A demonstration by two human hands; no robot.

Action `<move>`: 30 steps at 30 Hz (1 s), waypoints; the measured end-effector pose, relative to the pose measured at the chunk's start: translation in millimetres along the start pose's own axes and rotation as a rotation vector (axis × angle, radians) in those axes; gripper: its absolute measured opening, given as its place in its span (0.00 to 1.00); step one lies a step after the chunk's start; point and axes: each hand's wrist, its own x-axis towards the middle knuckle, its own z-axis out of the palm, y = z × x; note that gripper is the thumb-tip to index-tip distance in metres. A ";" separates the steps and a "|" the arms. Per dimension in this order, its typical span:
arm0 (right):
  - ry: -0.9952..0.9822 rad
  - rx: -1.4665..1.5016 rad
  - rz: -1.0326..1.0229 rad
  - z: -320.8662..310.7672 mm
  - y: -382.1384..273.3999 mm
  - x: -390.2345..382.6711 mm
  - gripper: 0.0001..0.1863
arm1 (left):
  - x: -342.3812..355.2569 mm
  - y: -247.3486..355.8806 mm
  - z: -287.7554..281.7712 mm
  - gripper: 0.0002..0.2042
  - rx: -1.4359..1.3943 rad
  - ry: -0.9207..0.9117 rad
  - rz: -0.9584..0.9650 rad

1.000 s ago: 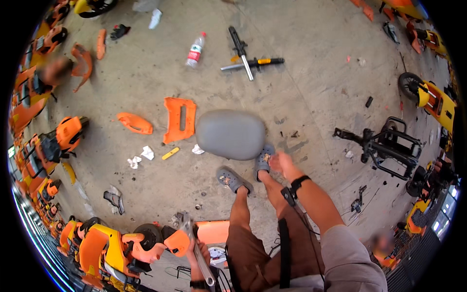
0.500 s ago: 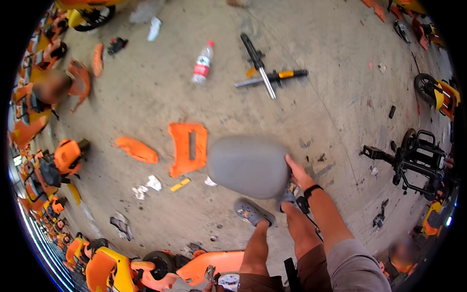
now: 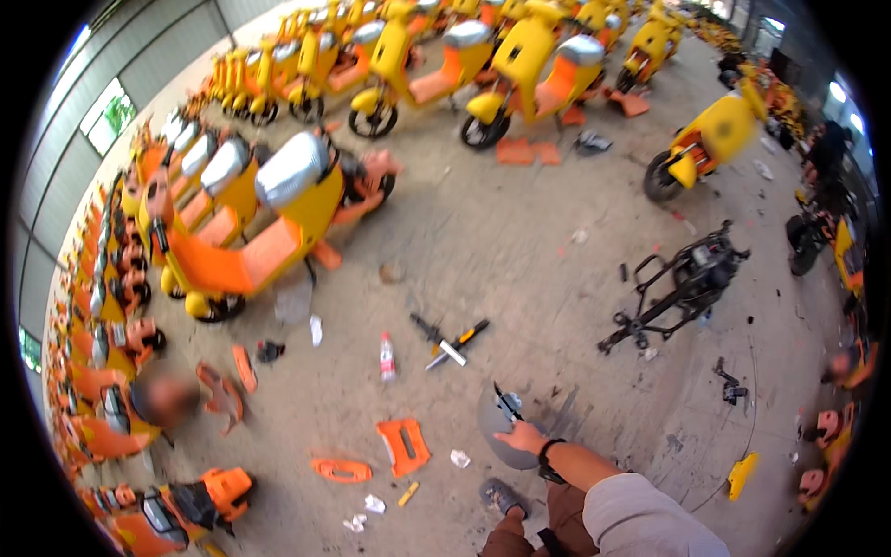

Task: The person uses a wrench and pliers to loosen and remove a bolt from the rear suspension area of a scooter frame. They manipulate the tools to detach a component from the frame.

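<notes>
A grey, rounded scooter seat (image 3: 492, 418) is held low in front of me, just ahead of my foot. My right hand (image 3: 522, 437) grips it, the fingers lying across it and a black band round the wrist. Beside the fingers, a small black and metallic piece (image 3: 508, 403) shows at the seat; I cannot tell whether it is part of it. My left hand is out of view. On the floor ahead lie two crossed fork legs (image 3: 448, 343) and a plastic bottle (image 3: 387, 357). Left of the seat lies an orange frame-shaped panel (image 3: 403, 446).
Yellow and orange scooters (image 3: 264, 232) stand in rows ahead and at left. A black stripped scooter frame (image 3: 682, 278) lies to the right. Orange panels (image 3: 342, 470), paper scraps (image 3: 374, 503) and a yellow piece (image 3: 742, 475) litter the floor. A person (image 3: 167, 399) is at left.
My view has tilted up, bringing the scooter rows into sight. The seat has turned and shows smaller, with my right hand now across it. My left hand, at the lower edge before, has left view.
</notes>
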 end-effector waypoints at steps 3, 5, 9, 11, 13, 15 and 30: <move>0.230 0.196 0.029 -78.2 83.4 -78.0 0.39 | -26.1 9.8 39.2 0.06 0.079 -0.106 -0.014; 0.304 0.288 0.120 -122.2 132.7 -142.2 0.40 | -36.6 12.2 60.1 0.06 0.124 -0.141 -0.024; 0.459 0.529 0.283 -166.9 191.9 -263.2 0.37 | -65.3 13.6 86.1 0.06 0.186 -0.174 -0.033; 0.530 0.530 0.337 -166.4 204.9 -298.1 0.36 | -84.9 15.0 76.0 0.05 0.138 -0.162 -0.013; 0.755 0.615 0.392 -130.5 252.7 -353.4 0.34 | -77.4 7.4 94.8 0.05 0.208 -0.151 -0.052; 0.842 0.575 0.451 -103.8 289.3 -387.1 0.34 | -69.8 -2.6 97.7 0.05 0.207 -0.132 -0.073; 0.893 1.188 1.219 90.7 451.3 -563.5 0.42 | -72.7 -56.9 231.6 0.05 0.197 0.104 -0.113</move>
